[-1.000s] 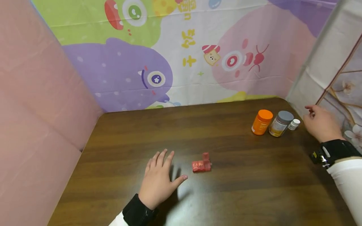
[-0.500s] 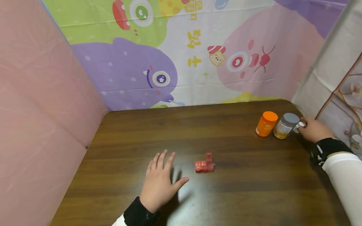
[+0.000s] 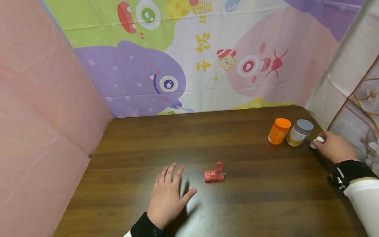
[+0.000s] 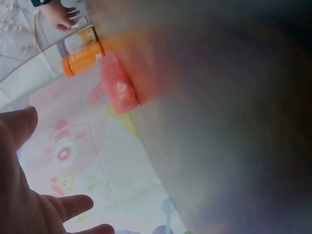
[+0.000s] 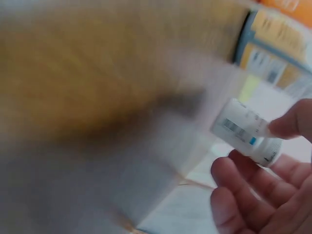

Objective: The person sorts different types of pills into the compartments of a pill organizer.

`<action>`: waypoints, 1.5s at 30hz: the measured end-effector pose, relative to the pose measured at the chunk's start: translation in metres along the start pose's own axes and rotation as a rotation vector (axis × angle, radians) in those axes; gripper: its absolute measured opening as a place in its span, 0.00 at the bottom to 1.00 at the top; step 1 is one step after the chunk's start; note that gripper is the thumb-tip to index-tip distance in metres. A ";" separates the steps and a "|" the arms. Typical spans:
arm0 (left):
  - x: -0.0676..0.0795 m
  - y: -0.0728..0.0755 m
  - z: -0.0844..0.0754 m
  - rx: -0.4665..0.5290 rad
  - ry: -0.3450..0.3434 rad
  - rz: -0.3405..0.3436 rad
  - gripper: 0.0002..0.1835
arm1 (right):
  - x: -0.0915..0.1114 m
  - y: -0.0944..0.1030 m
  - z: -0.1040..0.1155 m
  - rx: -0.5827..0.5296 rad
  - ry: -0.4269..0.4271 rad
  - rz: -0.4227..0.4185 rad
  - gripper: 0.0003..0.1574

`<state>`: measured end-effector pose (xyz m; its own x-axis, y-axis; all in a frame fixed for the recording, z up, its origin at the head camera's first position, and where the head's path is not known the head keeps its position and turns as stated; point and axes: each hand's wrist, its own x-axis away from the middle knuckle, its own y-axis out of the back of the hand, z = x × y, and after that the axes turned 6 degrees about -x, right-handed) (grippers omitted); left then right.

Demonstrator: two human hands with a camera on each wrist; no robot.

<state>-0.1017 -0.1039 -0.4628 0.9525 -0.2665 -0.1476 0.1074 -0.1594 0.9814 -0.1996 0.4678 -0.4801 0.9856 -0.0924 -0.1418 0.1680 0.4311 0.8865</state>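
Note:
My right hand (image 3: 337, 146) pinches a small white pill bottle (image 5: 243, 127) near its cap, between thumb and fingers, at the table's right edge. In the head view the bottle (image 3: 316, 143) is partly covered by the fingers. Over the front middle of the table, my left hand (image 3: 166, 197) is spread with its fingers straight and nothing in it. To its right lies a small red pill box (image 3: 214, 175) with one lid raised. The left wrist view also has the red box (image 4: 118, 83), beyond the thumb and fingers (image 4: 73, 206).
An orange bottle (image 3: 279, 131) and a grey-lidded jar (image 3: 299, 133) stand side by side at the back right, left of the white bottle. The brown table (image 3: 165, 138) is bounded by a pink cloth (image 3: 38, 108) at left and a cartoon cloth (image 3: 204, 89) behind.
My right hand has come in from the right, taken hold of the white bottle beside the grey-lidded jar, and shifted it slightly toward me. The left hand has stayed about in place.

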 end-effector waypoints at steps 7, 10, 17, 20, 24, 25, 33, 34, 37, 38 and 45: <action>0.002 -0.007 -0.010 0.021 -0.027 0.053 0.45 | 0.057 -0.007 0.053 0.016 -0.001 0.137 0.18; 0.001 -0.010 -0.018 0.039 -0.067 0.071 0.44 | 0.073 -0.018 0.094 -0.001 0.052 0.187 0.14; -0.003 -0.016 -0.046 0.111 -0.180 0.095 0.39 | 0.093 -0.059 0.200 -0.062 0.255 0.297 0.10; -0.007 -0.018 -0.058 0.168 -0.214 0.096 0.34 | 0.100 -0.071 0.239 -0.096 0.329 0.345 0.09; -0.009 -0.021 -0.069 0.260 -0.256 0.065 0.26 | 0.110 -0.082 0.276 -0.147 0.437 0.381 0.09; -0.009 -0.021 -0.070 0.273 -0.261 0.054 0.24 | 0.112 -0.083 0.282 -0.162 0.455 0.389 0.09; -0.011 -0.020 -0.069 0.341 -0.244 0.012 0.16 | 0.119 -0.082 0.301 -0.208 0.528 0.396 0.13; -0.012 -0.020 -0.068 0.355 -0.247 0.012 0.16 | 0.119 -0.081 0.301 -0.212 0.536 0.393 0.13; -0.012 -0.019 -0.068 0.386 -0.272 0.005 0.15 | 0.119 -0.081 0.299 -0.226 0.566 0.382 0.13; -0.012 -0.019 -0.068 0.393 -0.280 0.002 0.14 | 0.118 -0.081 0.299 -0.228 0.578 0.381 0.12; -0.014 -0.017 -0.065 0.436 -0.287 -0.007 0.17 | 0.118 -0.080 0.294 -0.169 0.711 0.337 0.12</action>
<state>-0.0984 -0.0361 -0.4698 0.8293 -0.5039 -0.2417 -0.0731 -0.5266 0.8470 -0.1028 0.1585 -0.4380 0.7515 0.6360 -0.1752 -0.1965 0.4693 0.8609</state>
